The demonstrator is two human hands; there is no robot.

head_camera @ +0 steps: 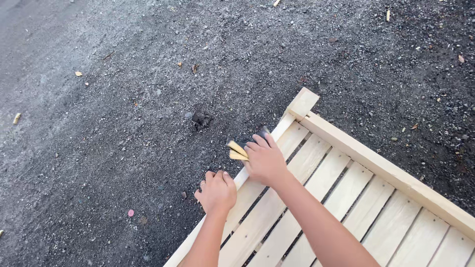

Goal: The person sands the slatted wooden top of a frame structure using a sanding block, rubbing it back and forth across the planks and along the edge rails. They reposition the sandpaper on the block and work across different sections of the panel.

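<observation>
A person's right hand [265, 160] is pressing a folded yellow-backed sanding sheet [238, 150] against the edge rail of a pale wooden slatted frame [346, 188] lying on dark gravel ground [123, 99], fingers clamped on the sheet near the frame's corner post [302, 103]. The left hand [216, 191] is bracing the same rail, fingers curled over its edge. Smoothing looks underway; continuing would call for steady strokes along the raw, grainy timber.

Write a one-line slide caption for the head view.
Right hand presses a folded sanding pad on a pale slatted wooden frame; left hand grips its edge, over gravel ground.
</observation>
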